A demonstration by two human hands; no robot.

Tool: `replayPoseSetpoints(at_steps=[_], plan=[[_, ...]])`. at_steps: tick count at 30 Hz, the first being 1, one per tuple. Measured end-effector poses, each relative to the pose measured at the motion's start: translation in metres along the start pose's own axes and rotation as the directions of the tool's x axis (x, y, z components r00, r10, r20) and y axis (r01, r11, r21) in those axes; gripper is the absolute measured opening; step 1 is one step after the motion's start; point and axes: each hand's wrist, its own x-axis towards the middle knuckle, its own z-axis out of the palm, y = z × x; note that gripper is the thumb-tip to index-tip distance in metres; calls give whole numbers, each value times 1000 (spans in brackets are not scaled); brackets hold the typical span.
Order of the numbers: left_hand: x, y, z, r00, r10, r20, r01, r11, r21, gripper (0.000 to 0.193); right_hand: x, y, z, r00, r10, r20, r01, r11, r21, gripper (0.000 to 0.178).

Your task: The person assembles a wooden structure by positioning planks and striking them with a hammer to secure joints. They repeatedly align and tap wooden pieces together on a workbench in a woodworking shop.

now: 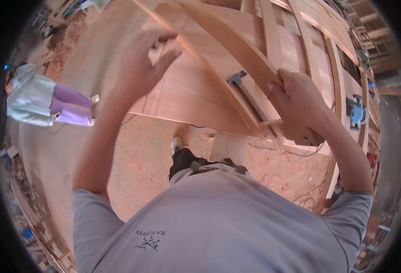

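Note:
My right hand (300,98) is closed around the near part of a long curved wooden board (237,43), which slants away toward the upper left. My left hand (146,68), slightly blurred, hovers over the left part of a plywood sheet (177,100) with thumb and fingers apart. It holds nothing and is nearest to a thin wooden strip (209,68) that runs across the sheet. Between strip and board lies a claw hammer (250,98), its head pointing away from me; the board covers some of the plywood behind it.
Several wooden slats (307,41) cross the panels on the right, where a blue power tool (356,111) stands. A person in purple trousers (71,104) is on the left. A cable (296,154) trails by the sheet's near edge, above the dusty floor (137,159).

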Motion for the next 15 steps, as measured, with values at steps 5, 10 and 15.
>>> replayPoseSetpoints(at_steps=[5, 10, 15], plan=[[98, -28, 20, 875, 471, 116, -484, 838, 251, 51, -3, -8, 0, 998, 17, -56, -17, 1000, -1, 29], [169, -34, 61, 684, 498, 533, -607, 794, 37, 68, -9, -8, 5, 987, 4, -160, -29, 988, -151, 28], [183, -21, 68, 493, 437, 753, -606, 793, -64, 50, -24, -19, 16, 916, 57, -397, -176, 947, -270, 29]])
